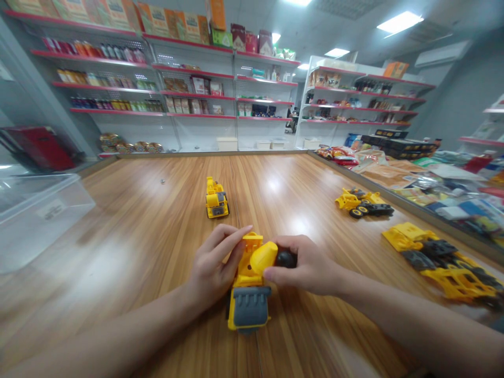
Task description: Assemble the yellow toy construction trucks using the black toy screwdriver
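From my remote post, I found the yellow toy truck point(251, 310) at lower centre of the frame, on the desk point(177, 210). My left hand point(212, 262) had its fingers grasping the truck's side; those of my right hand point(313, 265) gripped the yellow drum point(264, 257) by its black end point(287, 259). Seating was unclear. I judged firm bracing and square alignment, without sideways force, advisable.

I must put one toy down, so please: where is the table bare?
Bare wood: between the clear box and the far yellow vehicle, except one tiny item; also between that vehicle and the wheeled parts. Crowded: right, by the bigger yellow pieces; centre, at left hand, right hand and toy truck.
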A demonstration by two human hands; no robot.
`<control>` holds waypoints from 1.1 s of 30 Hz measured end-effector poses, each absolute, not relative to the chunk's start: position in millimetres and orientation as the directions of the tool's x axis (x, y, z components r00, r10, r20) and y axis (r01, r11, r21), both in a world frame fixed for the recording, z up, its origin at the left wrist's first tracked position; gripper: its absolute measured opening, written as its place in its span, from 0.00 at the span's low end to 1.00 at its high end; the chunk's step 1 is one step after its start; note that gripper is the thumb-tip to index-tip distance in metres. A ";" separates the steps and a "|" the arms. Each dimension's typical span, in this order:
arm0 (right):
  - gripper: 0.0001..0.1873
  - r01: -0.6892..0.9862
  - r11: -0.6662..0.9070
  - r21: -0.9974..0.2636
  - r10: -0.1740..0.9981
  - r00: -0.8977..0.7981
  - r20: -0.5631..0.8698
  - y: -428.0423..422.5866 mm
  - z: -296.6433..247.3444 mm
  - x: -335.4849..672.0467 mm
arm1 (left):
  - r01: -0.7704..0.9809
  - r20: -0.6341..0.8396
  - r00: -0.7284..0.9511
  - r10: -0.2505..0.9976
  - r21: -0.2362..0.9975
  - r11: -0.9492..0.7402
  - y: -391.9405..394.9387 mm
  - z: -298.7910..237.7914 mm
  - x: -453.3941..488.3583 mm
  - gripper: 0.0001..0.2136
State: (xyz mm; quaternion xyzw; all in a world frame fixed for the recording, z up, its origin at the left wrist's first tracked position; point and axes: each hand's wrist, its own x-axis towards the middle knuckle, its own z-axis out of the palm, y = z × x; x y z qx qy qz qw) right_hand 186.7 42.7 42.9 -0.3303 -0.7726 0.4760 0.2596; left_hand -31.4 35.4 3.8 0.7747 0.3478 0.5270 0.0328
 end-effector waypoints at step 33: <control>0.25 0.254 0.066 -0.965 0.792 -0.602 -0.105 53.8 22.8 182.3 | 0.407 0.749 0.302 0.590 0.458 -0.791 38.1 -7.2 -28.2 0.22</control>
